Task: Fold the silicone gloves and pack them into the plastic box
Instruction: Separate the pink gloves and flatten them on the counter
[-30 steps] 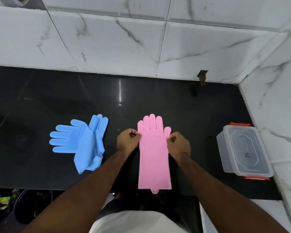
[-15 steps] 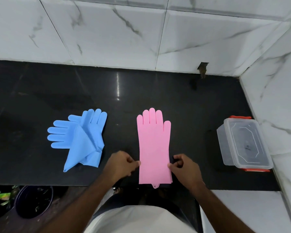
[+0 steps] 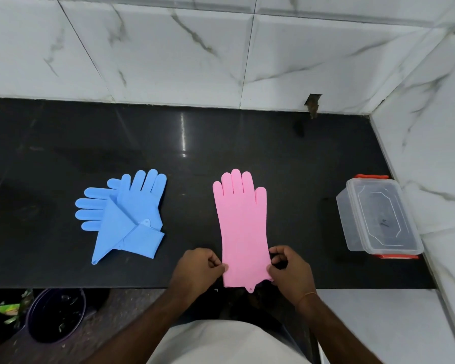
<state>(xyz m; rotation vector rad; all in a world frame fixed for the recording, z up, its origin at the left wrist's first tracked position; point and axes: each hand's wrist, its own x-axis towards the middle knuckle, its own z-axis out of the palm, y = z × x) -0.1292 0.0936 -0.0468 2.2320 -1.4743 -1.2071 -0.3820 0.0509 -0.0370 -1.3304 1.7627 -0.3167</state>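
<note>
Both hands pinch pink glove [image 3: 243,229] cuff; blue gloves [image 3: 128,216] left, box [image 3: 378,219] right.

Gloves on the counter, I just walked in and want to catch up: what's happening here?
A person is starting on the pink glove, which lies flat and unfolded on the black counter. The left hand and right hand pinch its two side edges near the cuff. The blue gloves lie in a loose pile to the left, untouched. The plastic box sits at the right with its lid on and nothing visible inside.
</note>
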